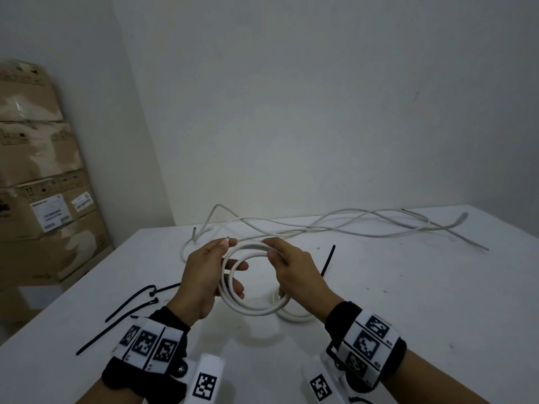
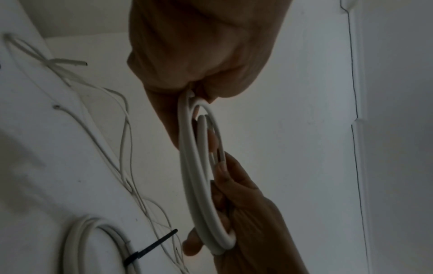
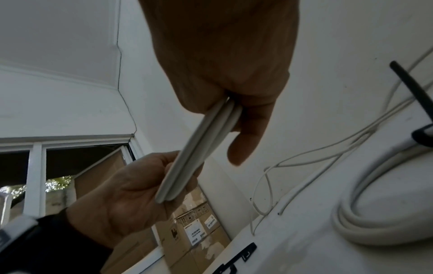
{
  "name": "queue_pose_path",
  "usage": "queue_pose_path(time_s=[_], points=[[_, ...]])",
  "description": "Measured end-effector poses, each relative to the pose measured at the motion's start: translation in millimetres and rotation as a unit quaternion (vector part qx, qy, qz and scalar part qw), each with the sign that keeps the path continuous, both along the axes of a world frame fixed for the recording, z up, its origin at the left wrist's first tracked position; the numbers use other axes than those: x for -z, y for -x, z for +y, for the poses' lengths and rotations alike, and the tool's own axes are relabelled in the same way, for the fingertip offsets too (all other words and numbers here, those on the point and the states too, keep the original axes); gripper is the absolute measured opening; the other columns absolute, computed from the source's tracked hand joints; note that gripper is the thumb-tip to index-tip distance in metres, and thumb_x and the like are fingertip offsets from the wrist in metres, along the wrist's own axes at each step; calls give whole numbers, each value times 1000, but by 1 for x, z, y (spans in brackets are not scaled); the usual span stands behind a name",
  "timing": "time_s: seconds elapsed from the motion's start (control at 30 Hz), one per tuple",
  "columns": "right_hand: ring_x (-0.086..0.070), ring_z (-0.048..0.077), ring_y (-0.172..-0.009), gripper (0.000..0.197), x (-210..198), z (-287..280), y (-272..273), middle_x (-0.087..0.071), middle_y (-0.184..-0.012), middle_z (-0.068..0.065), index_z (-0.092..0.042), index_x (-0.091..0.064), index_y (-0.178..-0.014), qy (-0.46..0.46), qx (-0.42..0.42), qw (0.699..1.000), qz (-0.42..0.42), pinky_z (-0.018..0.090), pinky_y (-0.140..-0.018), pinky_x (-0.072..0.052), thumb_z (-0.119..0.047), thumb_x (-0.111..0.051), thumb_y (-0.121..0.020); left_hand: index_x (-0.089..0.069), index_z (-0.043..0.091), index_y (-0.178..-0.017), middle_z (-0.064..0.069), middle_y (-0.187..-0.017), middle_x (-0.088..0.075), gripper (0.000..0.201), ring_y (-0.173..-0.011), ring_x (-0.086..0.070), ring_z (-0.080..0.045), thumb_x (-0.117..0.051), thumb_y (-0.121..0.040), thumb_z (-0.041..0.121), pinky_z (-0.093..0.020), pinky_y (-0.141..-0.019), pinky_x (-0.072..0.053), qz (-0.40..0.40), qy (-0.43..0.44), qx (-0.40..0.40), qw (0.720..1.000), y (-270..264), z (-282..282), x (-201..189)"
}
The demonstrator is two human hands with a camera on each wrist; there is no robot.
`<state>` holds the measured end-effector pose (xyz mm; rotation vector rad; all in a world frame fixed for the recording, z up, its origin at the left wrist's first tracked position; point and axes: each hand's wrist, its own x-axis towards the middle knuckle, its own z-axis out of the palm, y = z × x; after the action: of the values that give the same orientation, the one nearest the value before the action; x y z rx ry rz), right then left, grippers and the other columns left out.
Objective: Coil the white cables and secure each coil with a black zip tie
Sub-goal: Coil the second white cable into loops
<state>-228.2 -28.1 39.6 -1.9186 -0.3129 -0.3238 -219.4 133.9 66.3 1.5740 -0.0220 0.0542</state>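
Above the white table (image 1: 408, 301), both hands hold one coil of white cable (image 1: 253, 309) with several loops. My left hand (image 1: 210, 266) grips its left side, thumb on top and fingers through the ring. My right hand (image 1: 288, 263) grips the right side. The wrist views show the coil (image 2: 201, 194) (image 3: 199, 153) edge-on between the two hands. Below it on the table lies a second coil (image 1: 294, 317) bound by a black zip tie (image 1: 328, 260). Loose black zip ties (image 1: 131, 304) lie at the left.
Several loose white cables (image 1: 350, 225) sprawl across the back of the table near the wall. Stacked cardboard boxes (image 1: 38, 170) stand off the table's left side. The table's left edge runs diagonally close to the loose ties.
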Motion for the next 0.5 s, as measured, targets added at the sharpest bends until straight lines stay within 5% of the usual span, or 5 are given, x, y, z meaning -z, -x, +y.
queue_pose_path(time_s=[0.23,0.33,0.5], points=[[-44,5,-39,19,4,-3,-6,-47,-67,-5,-13,-60,-107,98,-31,994,24,19,-42,-44,-8,-44,-98,-71,7,-94,-11,-61,-59,29,-45,-55,-24,-44,-98,16,-30,-47,-49,1,-156,75,985,-3,6,4],[-41,3,-52,20,1,1,-7,-45,-65,-11,-12,-62,-110,163,-35,986,17,17,-52,-38,-20,-48,-98,-68,10,-81,-7,-58,-54,31,-42,-53,-19,-44,-99,16,-28,-43,-44,-61,-216,54,973,-2,0,12],[-43,15,-66,30,1,2,-8,-46,-68,-6,-6,-62,-107,153,-22,988,-8,27,-63,-35,-27,-41,-101,-62,8,-68,-4,-55,-53,39,-41,-51,-18,-45,-100,21,-28,-46,-44,-87,-216,59,971,1,-2,13]])
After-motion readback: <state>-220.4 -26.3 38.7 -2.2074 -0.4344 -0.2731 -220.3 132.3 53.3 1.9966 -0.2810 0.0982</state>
